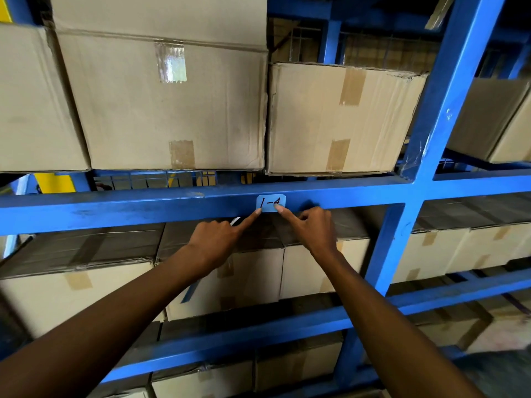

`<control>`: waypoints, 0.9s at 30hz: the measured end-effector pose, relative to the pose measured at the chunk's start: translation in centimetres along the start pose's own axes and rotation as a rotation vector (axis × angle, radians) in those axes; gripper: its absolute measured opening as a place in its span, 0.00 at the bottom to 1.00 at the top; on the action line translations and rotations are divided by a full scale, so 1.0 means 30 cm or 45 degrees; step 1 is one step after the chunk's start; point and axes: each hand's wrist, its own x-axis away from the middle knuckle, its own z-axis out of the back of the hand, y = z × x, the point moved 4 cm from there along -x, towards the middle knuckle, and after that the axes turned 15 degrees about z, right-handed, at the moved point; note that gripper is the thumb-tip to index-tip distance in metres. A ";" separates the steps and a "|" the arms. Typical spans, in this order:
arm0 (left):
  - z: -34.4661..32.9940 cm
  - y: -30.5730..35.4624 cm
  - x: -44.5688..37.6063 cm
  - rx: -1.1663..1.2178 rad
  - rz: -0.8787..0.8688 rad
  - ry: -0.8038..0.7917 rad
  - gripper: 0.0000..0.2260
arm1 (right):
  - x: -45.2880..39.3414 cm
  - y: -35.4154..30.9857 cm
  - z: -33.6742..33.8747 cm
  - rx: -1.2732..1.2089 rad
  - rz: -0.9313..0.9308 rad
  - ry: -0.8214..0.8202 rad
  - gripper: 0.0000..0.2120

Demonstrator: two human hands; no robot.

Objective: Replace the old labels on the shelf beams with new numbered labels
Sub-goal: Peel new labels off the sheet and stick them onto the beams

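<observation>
Label [271,203] "1-4" lies on beam [115,206] under both index fingers [280,209], others curled.

Taped cardboard boxes [161,110] on shelves, yellow post [54,183] behind rack.

Landmark: the blue beam [143,208] carrying the label [271,203]. Directly above the beam, blocked by cardboard boxes [172,110] set edge to edge, with only a narrow dark slot between beam and box bottoms. Directly below the beam, a shallow shadowed gap over the tops of lower boxes [230,277]. To the right of the beam, closed off by the upright post [448,90]. In front of the beam, open except for the left hand [218,242] and right hand [313,231], index tips on the label's lower corners.
</observation>
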 end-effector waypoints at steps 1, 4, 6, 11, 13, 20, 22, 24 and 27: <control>-0.004 -0.002 -0.002 0.006 -0.001 -0.004 0.40 | 0.000 0.009 -0.006 0.008 -0.042 -0.015 0.36; -0.018 -0.004 -0.006 0.036 -0.020 -0.016 0.41 | -0.004 0.020 -0.019 0.087 -0.093 -0.046 0.40; -0.026 -0.008 -0.010 0.054 -0.023 -0.030 0.42 | -0.016 0.035 -0.020 0.118 -0.110 -0.040 0.41; -0.032 -0.024 -0.016 0.019 -0.049 -0.022 0.43 | -0.037 0.099 -0.012 0.094 -0.126 -0.020 0.43; -0.031 -0.025 -0.012 0.018 -0.044 -0.025 0.44 | -0.023 0.118 0.009 0.076 -0.123 -0.004 0.40; -0.011 -0.007 0.000 0.161 -0.049 -0.066 0.42 | 0.019 -0.005 0.020 0.629 0.695 0.060 0.21; 0.003 -0.008 -0.005 0.198 -0.062 -0.037 0.43 | 0.024 -0.053 -0.003 0.783 0.844 0.155 0.23; 0.027 -0.010 -0.008 0.166 -0.050 -0.002 0.43 | 0.026 -0.061 -0.035 0.914 0.901 0.080 0.33; 0.051 -0.003 -0.007 0.062 -0.025 0.033 0.43 | 0.025 -0.038 -0.051 1.032 0.853 -0.018 0.43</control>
